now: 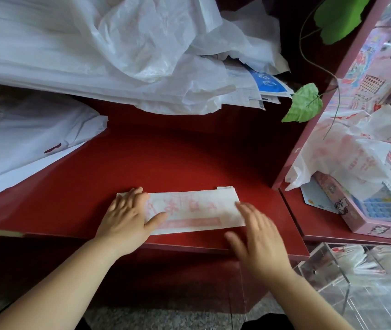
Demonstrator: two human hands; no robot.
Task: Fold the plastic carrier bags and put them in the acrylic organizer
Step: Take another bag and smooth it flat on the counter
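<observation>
Lying flat near the front edge of the red counter (166,151), the carrier bag (194,210) is a long narrow strip with faded red print, its handles tucked at the right end. The left hand (128,215) presses its left end down with straight, spread fingers and the thumb laid over the print. The right hand (258,236), blurred, is open too. It sits at the strip's right end with its fingertips over the corner, though whether it touches the plastic cannot be told. The two hands are apart, one at each end.

The fold looks midway: the bag is narrowed lengthwise but not yet shortened. The next move probably calls for pinning one end while the other is turned over into a small packet.

The acrylic organizer (327,265) stands low at the right, below the counter edge, with folded bags already in it. Nothing lies between it and the strip. A heap of loose white bags (142,55) fills the back, and another white bag (23,144) lies at the left. More printed bags (346,153) spill at the right over a pink box (346,210) and a calculator (380,206). A green leaf (305,103) hangs near the divider.
</observation>
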